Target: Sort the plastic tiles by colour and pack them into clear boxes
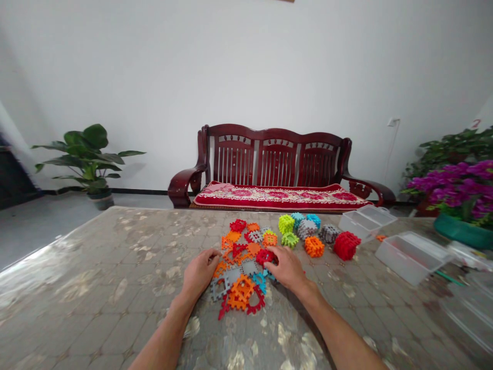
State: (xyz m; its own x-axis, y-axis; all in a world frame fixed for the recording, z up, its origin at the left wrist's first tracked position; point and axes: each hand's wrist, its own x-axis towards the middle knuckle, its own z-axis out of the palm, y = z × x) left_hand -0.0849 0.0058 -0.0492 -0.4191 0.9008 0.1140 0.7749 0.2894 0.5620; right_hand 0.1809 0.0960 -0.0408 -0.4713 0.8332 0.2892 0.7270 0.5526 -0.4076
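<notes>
At the R edge of the pile of flat interlocking pcs [249,266], the right hand [285,266] has thumb & fingers bent in on a red pc [263,256], gap small, its L end showing. Opp. side, the left hand [199,272] is loosely curled, fingertips by an orange pc [220,270] at the pile's L edge; can't tell if it grips anything. Pile lies betw. both hands: orange, grey, red & some blue pcs, overlapping, w/ an orange stack [241,292] near the front. Just R & beyond, stacks sorted by colour: lime [286,224], grey [307,228], dk grey [329,234], orange block [314,246], red block [347,245]. Farther R, a clear plastic box [412,257] & another w/ lid behind it, plus purple flowers [458,185] in a green pot. All on a patterned tablecloth [115,288]. Past the table, a dk red wooden bench [277,154] w/ red cover; potted plant [90,154] far L.
</notes>
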